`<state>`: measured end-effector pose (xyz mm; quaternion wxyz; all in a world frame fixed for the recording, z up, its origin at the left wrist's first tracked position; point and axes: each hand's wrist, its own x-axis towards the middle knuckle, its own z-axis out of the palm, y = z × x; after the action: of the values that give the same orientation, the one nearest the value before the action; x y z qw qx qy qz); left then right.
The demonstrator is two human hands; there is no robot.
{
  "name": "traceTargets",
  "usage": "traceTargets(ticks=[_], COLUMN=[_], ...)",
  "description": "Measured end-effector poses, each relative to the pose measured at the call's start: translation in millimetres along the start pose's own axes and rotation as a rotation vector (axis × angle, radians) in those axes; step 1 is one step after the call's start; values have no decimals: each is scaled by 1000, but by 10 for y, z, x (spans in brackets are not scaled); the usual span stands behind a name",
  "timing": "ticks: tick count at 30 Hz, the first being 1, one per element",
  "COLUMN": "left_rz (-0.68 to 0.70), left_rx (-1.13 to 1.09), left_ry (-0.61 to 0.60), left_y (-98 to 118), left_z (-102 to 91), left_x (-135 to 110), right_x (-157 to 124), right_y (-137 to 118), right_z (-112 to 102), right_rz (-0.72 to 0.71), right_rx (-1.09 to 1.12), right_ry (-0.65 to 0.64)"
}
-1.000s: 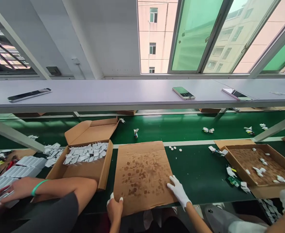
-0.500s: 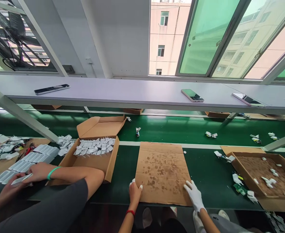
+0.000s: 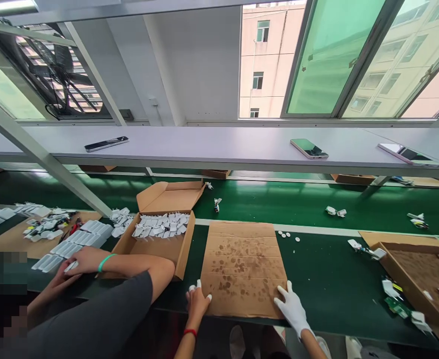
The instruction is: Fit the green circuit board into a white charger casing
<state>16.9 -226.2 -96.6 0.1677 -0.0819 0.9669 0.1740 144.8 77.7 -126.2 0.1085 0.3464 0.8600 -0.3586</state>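
Observation:
A flat brown cardboard sheet (image 3: 244, 269) with dark blotches lies on the green work surface in front of me. My left hand (image 3: 197, 303) holds its lower left edge, thumb over the rim; white covers sit on the fingertips and a red band circles the wrist. Wearing a white glove, my right hand (image 3: 293, 308) grips the lower right edge, some fingers spread over the top. The undersides of both grips are hidden. Several small white discs (image 3: 284, 234) lie just beyond the sheet's upper right corner.
At left, a co-worker's hands (image 3: 79, 262) handle a white piece beside white trays (image 3: 87, 237). An open carton (image 3: 184, 254) holds white parts. Another carton (image 3: 399, 269) and loose circuit parts (image 3: 397, 304) lie right. A shelf (image 3: 204, 142) with phones spans above the green belt (image 3: 253, 197).
The cardboard sheet has slid left along the surface with both my hands at its edges. More white discs now show at its upper right. My view has shifted left.

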Motion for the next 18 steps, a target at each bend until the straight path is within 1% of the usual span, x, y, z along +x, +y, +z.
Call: traceTargets(ticks=[1, 3, 8, 10, 13, 16, 18], left_rz=[-9, -16, 17, 33, 62, 61, 46], left_rx=[13, 30, 58, 64, 74, 94, 87], left_ry=[0, 10, 11, 18, 40, 18, 24], left_y=[-16, -46, -119, -155, -226, -298, -319], left_z=[10, 30, 55, 63, 86, 105, 98], left_x=[-7, -16, 34, 41, 4, -64, -117], right_x=[-14, -38, -72, -95, -110, -77, -70], right_y=[-4, 13, 99, 107, 93, 79, 88], right_z=[29, 91, 250, 288, 306, 305, 316], right_rz=[-12, -17, -11, -28, -54, -82, -82], right_rx=[-96, -202, -220, -259, -324, -385, -368], right_ry=[-10, -17, -39, -16, 50, 47, 66])
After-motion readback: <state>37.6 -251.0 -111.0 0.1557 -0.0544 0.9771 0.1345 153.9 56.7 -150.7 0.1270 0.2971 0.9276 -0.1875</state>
